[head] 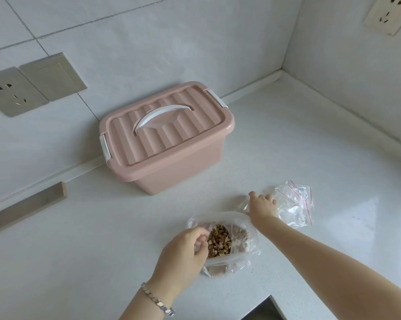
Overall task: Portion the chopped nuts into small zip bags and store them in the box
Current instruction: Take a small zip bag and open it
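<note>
Left hand (185,248): nearest you, fingers curled, pinching the near-left rim of the nut bag (248,252) so its mouth stays open
Chopped nuts (219,241): brown crumbly heap inside that mouth, just right of your left fingers
Right hand (263,203): resting on the small zip bags (295,204); whether it grips one, I cannot tell
Small zip bags: crumpled clear pile with red seal lines, beyond and right of the nuts, nearer your right hand
Box (167,139): pink, lid on, far left by the wall
</note>
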The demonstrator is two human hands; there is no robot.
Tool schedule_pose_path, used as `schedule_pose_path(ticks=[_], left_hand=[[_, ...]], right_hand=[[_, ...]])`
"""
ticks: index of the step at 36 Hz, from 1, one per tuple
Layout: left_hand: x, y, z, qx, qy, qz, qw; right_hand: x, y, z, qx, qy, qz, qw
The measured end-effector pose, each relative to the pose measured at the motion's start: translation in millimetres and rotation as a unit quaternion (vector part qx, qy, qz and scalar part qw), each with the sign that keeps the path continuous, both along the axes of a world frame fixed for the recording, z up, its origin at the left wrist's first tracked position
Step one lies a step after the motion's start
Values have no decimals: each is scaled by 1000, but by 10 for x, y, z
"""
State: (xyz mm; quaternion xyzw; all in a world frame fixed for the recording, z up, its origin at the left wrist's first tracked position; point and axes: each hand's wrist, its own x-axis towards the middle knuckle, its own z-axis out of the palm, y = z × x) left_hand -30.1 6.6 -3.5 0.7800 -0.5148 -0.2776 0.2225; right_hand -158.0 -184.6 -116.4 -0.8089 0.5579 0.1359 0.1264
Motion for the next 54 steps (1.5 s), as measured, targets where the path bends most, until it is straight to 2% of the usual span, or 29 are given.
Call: schedule_pose_path(ticks=[4, 8, 11, 13, 17, 20, 22, 24, 27, 30, 33, 35, 36, 37, 41, 46, 52, 54], left_hand=[[47, 84, -28, 16, 2, 24, 1000], [55, 87, 12, 0, 49, 63, 997], [-9, 3, 106, -38, 113, 110, 987], [-91, -79, 197, -65, 191, 136, 970], [-236, -246, 383, -83, 321, 140, 933], [-305, -311, 457, -82, 352, 160, 918], [-339, -313, 473, -84, 407, 182, 891], [-351, -298, 464, -90, 433, 193, 876], [-311, -277, 447, -91, 412, 214, 881], [-275, -266, 396, -94, 366, 244, 893], [-307, -236, 348, -134, 171, 262, 940], [-355, -222, 396, -202, 72, 243, 946], [-378, -216, 404, -223, 53, 222, 948], [-398, -211, 413, -230, 58, 203, 950], [-450, -207, 496, -193, 206, 170, 944], [-469, -204, 522, -192, 248, 183, 932], [-457, -187, 577, -138, 377, 232, 886], [-446, -186, 575, -128, 393, 233, 880]], right_hand=[[2, -3, 24, 2, -63, -9, 998], [-7, 34, 470, 55, -274, -75, 957], [-62, 172, 928, 29, -366, -31, 930], [-122, 313, 1191, 45, -401, -1, 915], [-241, 594, 1534, 179, -455, 17, 872], [-324, 740, 1593, 229, -477, 10, 849], [-369, 786, 1599, 229, -491, -26, 840], [-409, 803, 1605, 269, -528, -80, 801], [-448, 826, 1643, 322, -569, -142, 743], [-410, 873, 1655, 313, -572, -170, 739], [-334, 924, 1635, 279, -583, -210, 734], [-284, 954, 1624, 246, -589, -224, 737], [-263, 969, 1621, 229, -589, -228, 740], [-246, 983, 1615, 214, -589, -229, 745], [-187, 1040, 1644, 191, -588, -215, 756], [-173, 1098, 1721, 221, -600, -184, 746], [-260, 1121, 1684, 232, -572, -120, 778], [-271, 1132, 1683, 229, -574, -99, 780]])
